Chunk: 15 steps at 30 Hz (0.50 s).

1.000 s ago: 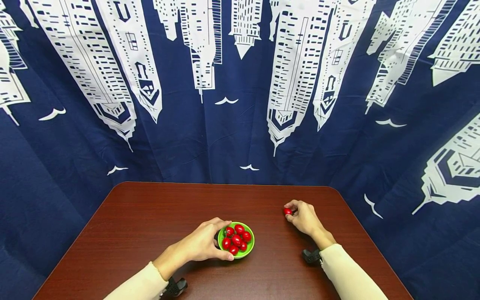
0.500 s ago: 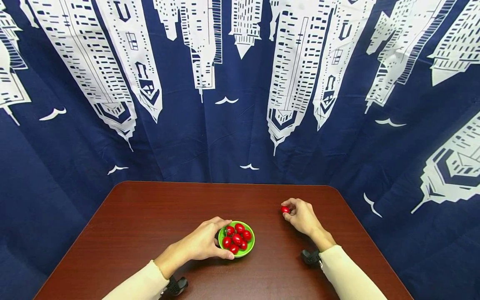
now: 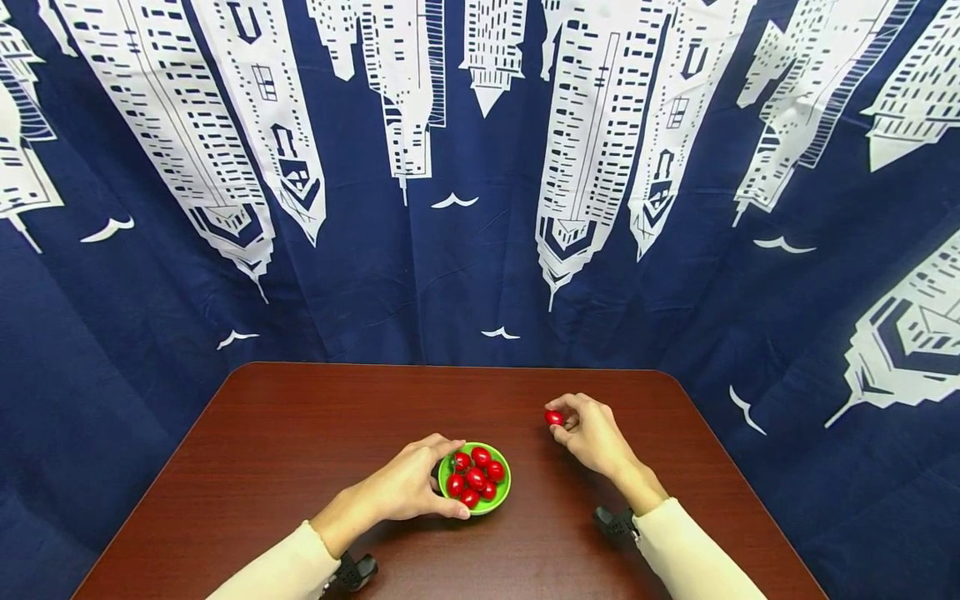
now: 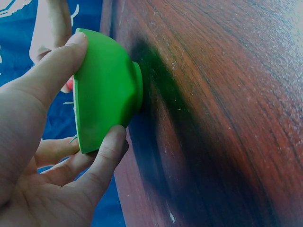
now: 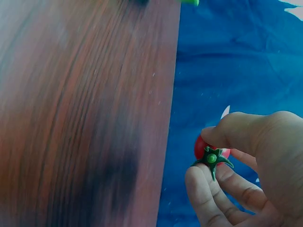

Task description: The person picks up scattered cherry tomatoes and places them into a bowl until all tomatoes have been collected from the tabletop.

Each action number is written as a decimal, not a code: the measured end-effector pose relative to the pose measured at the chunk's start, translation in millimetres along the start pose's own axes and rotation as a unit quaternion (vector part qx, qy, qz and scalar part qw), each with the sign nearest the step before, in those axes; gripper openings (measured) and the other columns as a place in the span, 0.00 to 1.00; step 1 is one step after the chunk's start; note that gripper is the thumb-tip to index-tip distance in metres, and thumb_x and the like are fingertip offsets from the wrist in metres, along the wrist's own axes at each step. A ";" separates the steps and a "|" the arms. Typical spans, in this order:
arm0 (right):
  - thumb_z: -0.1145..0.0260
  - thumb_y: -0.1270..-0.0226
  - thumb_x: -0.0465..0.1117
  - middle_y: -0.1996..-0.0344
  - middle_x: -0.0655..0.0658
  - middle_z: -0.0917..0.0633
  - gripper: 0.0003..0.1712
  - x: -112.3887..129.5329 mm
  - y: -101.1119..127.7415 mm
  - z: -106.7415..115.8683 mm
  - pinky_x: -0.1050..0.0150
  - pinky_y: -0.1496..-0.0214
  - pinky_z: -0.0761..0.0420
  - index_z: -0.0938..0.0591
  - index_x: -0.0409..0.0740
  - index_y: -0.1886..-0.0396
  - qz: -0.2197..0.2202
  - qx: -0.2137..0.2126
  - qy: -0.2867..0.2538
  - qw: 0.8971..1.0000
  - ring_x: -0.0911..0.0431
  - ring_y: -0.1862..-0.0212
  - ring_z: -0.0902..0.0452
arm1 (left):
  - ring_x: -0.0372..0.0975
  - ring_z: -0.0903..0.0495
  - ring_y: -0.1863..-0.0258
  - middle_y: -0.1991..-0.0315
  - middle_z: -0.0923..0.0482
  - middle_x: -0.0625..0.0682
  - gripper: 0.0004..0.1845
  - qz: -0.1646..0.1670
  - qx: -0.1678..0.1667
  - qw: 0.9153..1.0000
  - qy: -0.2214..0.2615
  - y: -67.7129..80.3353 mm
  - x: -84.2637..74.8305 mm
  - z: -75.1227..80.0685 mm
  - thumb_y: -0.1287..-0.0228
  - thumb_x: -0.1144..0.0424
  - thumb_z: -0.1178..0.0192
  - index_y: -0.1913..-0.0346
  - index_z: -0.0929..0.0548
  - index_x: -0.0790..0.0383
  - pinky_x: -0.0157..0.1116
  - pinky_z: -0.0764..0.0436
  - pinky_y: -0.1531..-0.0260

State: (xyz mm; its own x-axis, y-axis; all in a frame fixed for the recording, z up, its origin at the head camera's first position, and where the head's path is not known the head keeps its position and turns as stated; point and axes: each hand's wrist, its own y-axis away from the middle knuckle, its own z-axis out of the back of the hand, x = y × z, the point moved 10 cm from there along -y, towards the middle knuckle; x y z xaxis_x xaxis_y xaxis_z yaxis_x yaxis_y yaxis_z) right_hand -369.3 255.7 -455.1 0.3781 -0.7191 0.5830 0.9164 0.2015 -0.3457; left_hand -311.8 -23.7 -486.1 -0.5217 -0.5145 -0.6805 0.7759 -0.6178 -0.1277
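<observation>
A small green bowl (image 3: 501, 497) with several red cherry tomatoes (image 3: 474, 478) in it stands near the front middle of the brown table (image 3: 300, 433). My left hand (image 3: 408, 487) grips the bowl's left side, thumb and fingers curled round its wall (image 4: 102, 90). To the right and a little farther back, my right hand (image 3: 588, 433) hovers above the table and pinches one red tomato (image 3: 553, 417) between thumb and fingertips. In the right wrist view that tomato (image 5: 208, 149) shows its green star-shaped stem cap.
A dark blue curtain (image 3: 480, 208) printed with white skyscrapers and birds hangs close behind and around the table. The table's rounded far corners and side edges lie near both hands. Black wrist camera mounts (image 3: 615, 523) sit under each sleeve.
My right hand has carried the pinched tomato leftward, closer to the bowl. The left hand and the bowl have stayed where they were.
</observation>
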 end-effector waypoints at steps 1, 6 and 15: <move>0.18 0.33 0.26 0.56 0.44 0.08 0.18 4.1 -0.1 -0.6 0.71 0.57 0.12 0.06 0.41 0.46 0.002 0.002 -0.001 1.000 0.60 0.62 0.14 | 0.33 0.11 0.53 0.36 0.16 0.57 0.56 0.000 0.000 1.000 0.001 -0.2 0.1 0.5 0.41 0.48 0.08 0.17 0.23 0.72 0.24 0.09 0.55; 0.19 0.33 0.25 0.56 0.46 0.08 0.19 22.3 1.4 -3.1 0.71 0.57 0.11 0.06 0.42 0.45 0.013 0.005 -0.004 1.000 0.62 0.63 0.15 | 0.35 0.11 0.51 0.35 0.15 0.57 0.55 -0.001 0.000 1.000 0.001 -0.5 1.0 1.3 0.41 0.49 0.08 0.17 0.23 0.72 0.25 0.08 0.55; 0.18 0.33 0.26 0.58 0.48 0.09 0.18 54.5 6.5 -5.0 0.69 0.60 0.11 0.06 0.43 0.46 0.055 0.007 -0.008 0.998 0.62 0.65 0.17 | 0.39 0.11 0.47 0.33 0.16 0.58 0.56 0.010 0.006 1.000 0.014 0.1 2.1 -2.6 0.40 0.48 0.09 0.16 0.24 0.71 0.22 0.11 0.55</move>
State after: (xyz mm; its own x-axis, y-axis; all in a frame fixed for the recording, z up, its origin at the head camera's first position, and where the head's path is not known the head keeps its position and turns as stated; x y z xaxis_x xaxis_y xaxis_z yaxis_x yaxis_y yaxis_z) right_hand -343.4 214.5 -429.3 0.4790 -0.6808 0.5542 0.8706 0.2878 -0.3989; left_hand -311.9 -23.3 -489.4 -0.4960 -0.5096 -0.7031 0.7818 -0.6145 -0.1061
